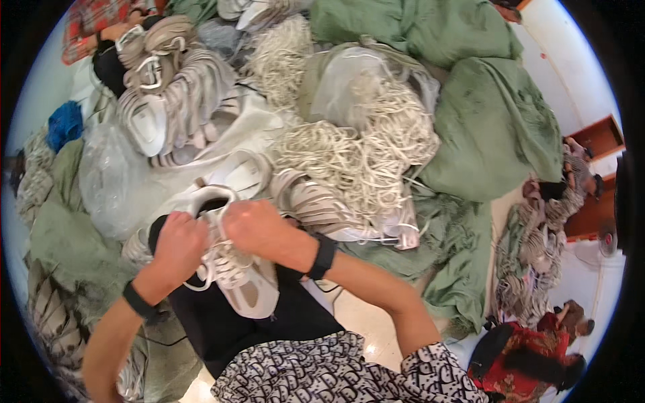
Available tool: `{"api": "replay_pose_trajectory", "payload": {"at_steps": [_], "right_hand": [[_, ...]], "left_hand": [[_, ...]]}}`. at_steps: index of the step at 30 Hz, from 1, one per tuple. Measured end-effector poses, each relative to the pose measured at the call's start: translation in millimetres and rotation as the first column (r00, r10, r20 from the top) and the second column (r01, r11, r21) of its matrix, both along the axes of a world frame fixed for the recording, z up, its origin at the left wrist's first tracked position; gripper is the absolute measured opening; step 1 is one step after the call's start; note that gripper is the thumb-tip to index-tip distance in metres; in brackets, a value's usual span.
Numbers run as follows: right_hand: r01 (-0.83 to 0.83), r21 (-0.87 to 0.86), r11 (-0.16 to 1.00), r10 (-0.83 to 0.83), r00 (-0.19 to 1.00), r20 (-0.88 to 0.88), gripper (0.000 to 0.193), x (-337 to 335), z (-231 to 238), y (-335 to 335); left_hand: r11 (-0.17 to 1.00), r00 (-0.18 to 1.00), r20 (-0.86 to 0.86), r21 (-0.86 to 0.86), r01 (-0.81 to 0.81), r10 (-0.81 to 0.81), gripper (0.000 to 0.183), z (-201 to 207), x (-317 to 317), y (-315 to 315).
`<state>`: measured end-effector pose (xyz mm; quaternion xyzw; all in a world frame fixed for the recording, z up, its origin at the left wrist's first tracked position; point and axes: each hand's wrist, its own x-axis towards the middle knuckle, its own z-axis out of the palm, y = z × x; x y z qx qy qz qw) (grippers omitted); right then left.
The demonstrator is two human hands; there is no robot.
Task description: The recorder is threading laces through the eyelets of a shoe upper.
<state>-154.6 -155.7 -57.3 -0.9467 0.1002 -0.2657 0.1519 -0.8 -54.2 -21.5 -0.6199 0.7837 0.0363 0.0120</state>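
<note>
A white and beige sneaker (pixel 250 295) rests on my black-covered lap, its toe pointing toward me. White shoelace (pixel 228 265) crosses its front, and a loose loop hangs at its left side. My left hand (pixel 180 247) is closed in a fist beside the shoe's opening. On the other side of the opening, my right hand (pixel 259 230) is closed too, knuckles up. Both appear to grip the lace, though the fingertips are hidden. A dark band circles each wrist.
A big heap of white laces (pixel 363 154) spills from a clear bag ahead. Stacked shoe uppers (pixel 181 87) lie at the far left, more (pixel 312 201) just beyond my right hand. Green sacks (pixel 497 127) stand right. Another person's checked sleeve (pixel 101 30) shows at top left.
</note>
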Motion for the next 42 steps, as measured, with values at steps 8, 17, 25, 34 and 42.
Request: {"api": "replay_pose_trajectory", "payload": {"at_steps": [8,17,25,34,42], "right_hand": [[0.040,-0.026,0.999,-0.042,0.997,-0.069,0.003,-10.0,8.7,-4.8],[0.051,-0.005,0.999,-0.051,0.996,-0.067,0.005,-13.9,3.2,-3.5],[0.081,-0.028,0.996,-0.082,0.996,-0.039,0.005,-15.9,-1.3,-0.3],[0.000,0.327,0.945,-0.017,0.999,0.051,0.008,-14.1,-13.0,-11.3],[-0.245,0.934,-0.260,-0.125,0.968,0.219,0.028,-32.0,36.6,-29.0]], "left_hand": [[0.910,0.640,-0.701,0.031,-0.413,0.314,0.011,56.8,-17.0,-43.8],[0.932,0.819,-0.454,0.079,-0.355,0.351,0.012,-6.3,-23.1,-19.2],[0.908,0.733,-0.540,0.188,-0.374,0.414,0.013,-3.6,-24.8,-19.3],[0.973,0.843,-0.487,0.118,-0.197,0.229,0.010,-12.5,-18.9,-27.9],[0.878,0.994,0.104,-0.478,0.009,0.046,0.009,18.4,20.2,-15.1]]}}
